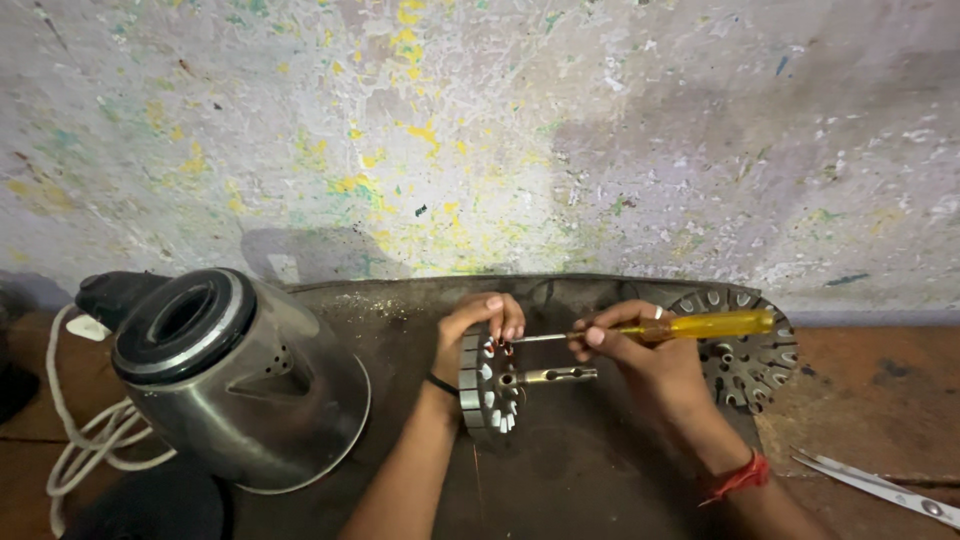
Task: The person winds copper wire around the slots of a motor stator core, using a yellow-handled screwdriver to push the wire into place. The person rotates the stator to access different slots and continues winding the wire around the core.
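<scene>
Left hand (478, 330) clamped over the top rim of a round grey laminated-steel motor stator (487, 385) with copper windings in its slots, held on edge on the dark metal table (560, 450), steel shaft (555, 376) pointing right. Right hand (640, 350) wrapped shut on a screwdriver with a translucent yellow handle (700, 326), held near the ferrule, blade tip laid across to the upper slots of the stator just beside the left fingertips (497, 305). Thin black band on the left wrist, red thread on the right.

Best handled, judging from this pose: keep the stator pinned firmly against the table so it cannot roll; guide the blade with short, light pushes; keep the tip angled away from the left fingers, which sit very close to it; avoid scraping the copper wire, whose coating likely nicks easily. Exact slot under the tip too small to tell.

Just behind the right hand, leaning at the wall: second round dark metal disc with slotted rim (745, 355). Left of the work: stainless-steel electric kettle with black lid ring (235, 375), tipped on its side, white cord (80, 450) looped beside it. Far right on the reddish wooden board: pair of steel scissors (880, 485).
</scene>
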